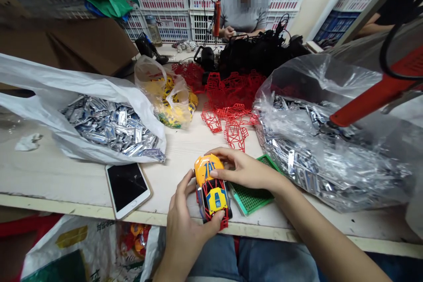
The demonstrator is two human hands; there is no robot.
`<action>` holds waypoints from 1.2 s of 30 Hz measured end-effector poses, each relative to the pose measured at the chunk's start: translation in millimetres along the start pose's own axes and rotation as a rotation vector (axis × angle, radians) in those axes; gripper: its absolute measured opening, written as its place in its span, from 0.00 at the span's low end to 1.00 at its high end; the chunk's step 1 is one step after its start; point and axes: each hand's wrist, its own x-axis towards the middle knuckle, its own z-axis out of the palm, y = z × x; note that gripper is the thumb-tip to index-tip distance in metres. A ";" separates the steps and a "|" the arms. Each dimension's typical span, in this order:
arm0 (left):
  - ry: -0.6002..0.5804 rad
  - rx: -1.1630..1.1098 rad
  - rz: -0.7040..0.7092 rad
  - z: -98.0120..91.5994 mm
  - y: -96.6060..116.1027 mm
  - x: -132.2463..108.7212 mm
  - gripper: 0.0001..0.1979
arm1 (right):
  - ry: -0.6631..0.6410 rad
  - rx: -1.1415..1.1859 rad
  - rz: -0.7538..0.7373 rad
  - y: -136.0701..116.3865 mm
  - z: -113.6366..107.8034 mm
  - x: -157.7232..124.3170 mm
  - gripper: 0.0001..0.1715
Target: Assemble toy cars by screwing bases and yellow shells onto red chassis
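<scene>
A toy car with a yellow-orange hood, blue markings and a red frame is held between both hands at the table's front edge. My left hand grips its left side and rear, thumb at the back end. My right hand closes on the front part, with fingers over the hood. Under my right wrist lies a green perforated tray. Farther back are red lattice car frames, partly heaped up. The car's underside is hidden.
A white bag of silvery parts and a phone lie left. Another clear bag of silvery parts is right, beneath a red electric screwdriver. A small bag of yellow parts stands behind. A person sits opposite.
</scene>
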 end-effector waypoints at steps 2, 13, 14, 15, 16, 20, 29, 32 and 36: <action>-0.007 -0.014 0.001 -0.9 0.1 0.0 0.46 | 0.048 -0.074 0.004 -4.5 2.1 -3.6 0.25; -0.087 -0.175 -0.065 -7.6 8.5 -1.1 0.45 | 0.104 -0.113 -0.024 -11.8 6.6 -13.6 0.23; -0.094 -0.186 -0.076 -8.7 8.8 -2.4 0.45 | 0.106 -0.080 -0.023 -11.2 6.5 -13.7 0.22; -0.102 -0.191 -0.084 -9.8 8.9 -3.3 0.46 | 0.109 -0.053 -0.023 -10.8 6.7 -13.8 0.21; -0.109 -0.203 -0.089 -10.7 8.9 -3.4 0.46 | 0.115 -0.036 -0.025 -10.7 7.3 -14.0 0.21; -0.089 -0.400 -0.108 -10.1 8.8 6.6 0.42 | 0.131 -0.055 -0.040 -15.1 11.9 -14.5 0.19; -0.045 -0.409 0.112 -3.8 26.0 23.1 0.13 | 0.242 -0.295 -0.198 -23.5 29.7 -39.5 0.22; -0.074 -0.322 0.359 -11.5 31.3 15.9 0.11 | 0.275 -0.310 -0.304 -23.9 37.4 -59.1 0.22; -0.165 -0.285 0.632 -21.1 37.7 16.2 0.14 | 0.292 -0.308 -0.414 -27.6 48.5 -82.7 0.24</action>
